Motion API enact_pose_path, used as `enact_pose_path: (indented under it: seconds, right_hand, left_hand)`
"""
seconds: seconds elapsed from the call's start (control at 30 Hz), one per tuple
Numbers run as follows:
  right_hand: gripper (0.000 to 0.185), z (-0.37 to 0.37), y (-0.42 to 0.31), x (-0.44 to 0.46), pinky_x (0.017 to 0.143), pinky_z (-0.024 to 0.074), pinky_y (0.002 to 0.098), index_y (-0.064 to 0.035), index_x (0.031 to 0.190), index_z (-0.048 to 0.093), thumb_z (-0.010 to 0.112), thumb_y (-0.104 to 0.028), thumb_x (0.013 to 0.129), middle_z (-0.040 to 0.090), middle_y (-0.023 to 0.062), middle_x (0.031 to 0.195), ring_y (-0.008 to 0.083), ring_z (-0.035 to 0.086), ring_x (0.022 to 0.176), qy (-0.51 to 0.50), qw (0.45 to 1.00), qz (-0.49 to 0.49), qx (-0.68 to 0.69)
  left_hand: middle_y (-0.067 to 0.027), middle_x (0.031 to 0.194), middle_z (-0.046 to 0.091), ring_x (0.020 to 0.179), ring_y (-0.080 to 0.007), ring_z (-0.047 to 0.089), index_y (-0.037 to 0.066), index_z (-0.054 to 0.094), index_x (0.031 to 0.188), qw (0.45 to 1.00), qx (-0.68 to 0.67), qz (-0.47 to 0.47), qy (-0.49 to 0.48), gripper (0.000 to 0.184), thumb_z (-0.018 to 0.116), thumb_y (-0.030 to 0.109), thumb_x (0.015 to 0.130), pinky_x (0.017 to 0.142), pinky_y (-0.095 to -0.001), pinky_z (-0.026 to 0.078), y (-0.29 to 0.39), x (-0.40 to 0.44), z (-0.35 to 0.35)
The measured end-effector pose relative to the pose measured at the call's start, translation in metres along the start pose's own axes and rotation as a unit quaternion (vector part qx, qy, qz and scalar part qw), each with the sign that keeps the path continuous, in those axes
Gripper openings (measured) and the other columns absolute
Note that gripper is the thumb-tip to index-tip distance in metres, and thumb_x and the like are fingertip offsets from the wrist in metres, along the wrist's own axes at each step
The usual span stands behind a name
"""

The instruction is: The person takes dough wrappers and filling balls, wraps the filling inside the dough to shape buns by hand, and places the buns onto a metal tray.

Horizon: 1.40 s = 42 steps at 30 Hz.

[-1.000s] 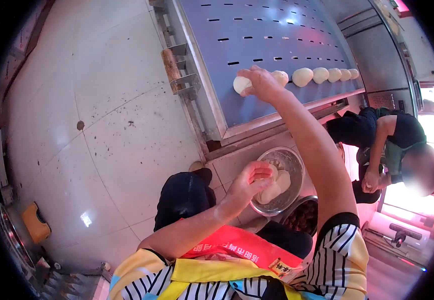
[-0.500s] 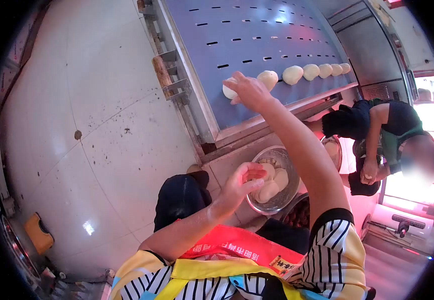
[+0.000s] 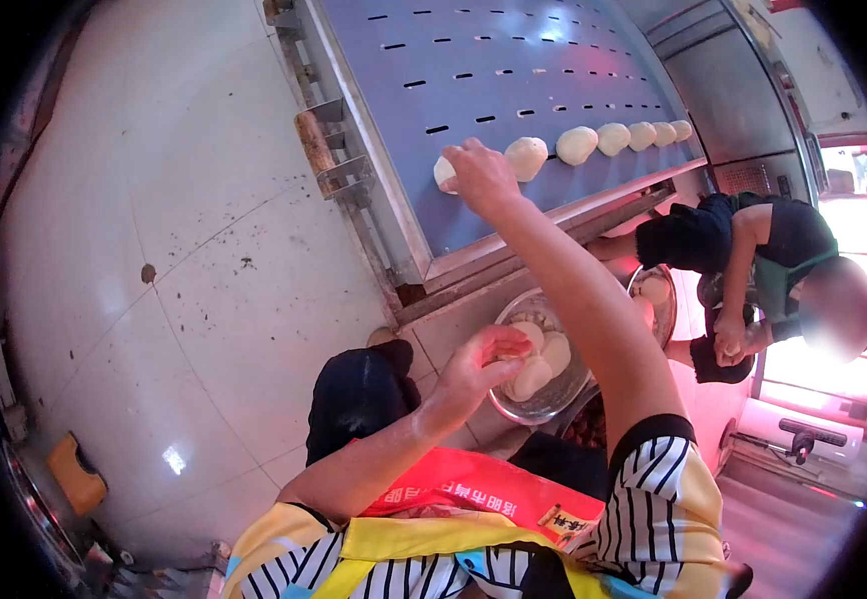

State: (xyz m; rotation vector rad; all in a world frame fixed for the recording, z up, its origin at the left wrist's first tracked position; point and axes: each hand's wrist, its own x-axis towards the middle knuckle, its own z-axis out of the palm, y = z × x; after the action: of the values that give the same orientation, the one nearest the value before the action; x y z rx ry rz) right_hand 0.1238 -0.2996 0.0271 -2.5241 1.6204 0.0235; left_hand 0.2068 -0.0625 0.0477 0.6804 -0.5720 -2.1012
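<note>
A pale dough ball [image 3: 443, 176] sits at the near left end of a row on the slotted blue-grey tray [image 3: 483, 222]. My right hand [image 3: 481, 178] reaches over the tray, its fingers and thumb gripping the right side of that ball. Just to the right in the row lies another dough ball [image 3: 526, 159]. My left hand [image 3: 475, 367] hovers at the left rim of a metal bowl [image 3: 545, 407], thumb apart from its slightly curled fingers, with nothing visible in it. Inside the bowl are several flattened dough pieces [image 3: 554, 353].
More dough balls [image 3: 577, 146] continue the row rightward. A second bowl [image 3: 669, 321] with dough stands beyond my right forearm, and a container with dark contents [image 3: 586, 424] is beside my bowl. A co-worker [image 3: 783, 255] sits at the right, hands together. Tiled floor [image 3: 224, 260] spreads left.
The view has shifted slightly. My right hand has drawn a little to the right across the end ball, uncovering more of it. My left hand stays over the bowl's edge.
</note>
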Motion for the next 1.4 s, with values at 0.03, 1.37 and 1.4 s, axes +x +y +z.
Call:
enact_pose_path:
  seconds: [0.03, 1.37, 1.4]
  right_hand:
    - [0.036, 0.003, 0.000, -0.001, 0.076, 0.0530, 0.0432, -0.0094, 0.102, 0.058, 0.074, -0.024, 0.073, 0.056, 0.0154, 0.103, 0.0350, 0.063, 0.090, 0.002, 1.000, 0.003, 0.000]
    - [0.104, -0.159, 0.054, -0.158, 0.087, 0.0490, 0.0424, -0.0312, 0.145, 0.022, 0.083, -0.035, 0.060, 0.024, 0.0181, 0.149, 0.0368, 0.055, 0.113, -0.008, 0.982, 0.183, 0.039]
    - [0.103, -0.176, 0.070, -0.202, 0.089, 0.0480, 0.0413, -0.0297, 0.145, 0.024, 0.083, -0.033, 0.060, 0.027, 0.0179, 0.148, 0.0362, 0.054, 0.115, 0.029, 0.981, 0.184, 0.047]
  left_hand:
    - [-0.0112, 0.117, 0.057, 0.114, -0.0191, 0.052, 0.000, 0.050, 0.118, 1.000, -0.005, 0.000, -0.003, 0.036, 0.060, 0.009, 0.085, 0.100, -0.0317, 0.037, 0.000, 0.000, -0.001]
    - [-0.0083, 0.133, 0.044, 0.121, -0.0188, 0.044, 0.010, 0.035, 0.137, 0.999, -0.002, 0.053, 0.002, 0.062, 0.062, 0.035, 0.087, 0.098, -0.0386, 0.037, 0.005, 0.013, 0.035]
    - [-0.0078, 0.136, 0.042, 0.123, -0.0183, 0.042, 0.011, 0.033, 0.139, 0.998, -0.002, 0.059, -0.006, 0.066, 0.061, 0.041, 0.087, 0.099, -0.0392, 0.036, 0.010, 0.014, 0.042]
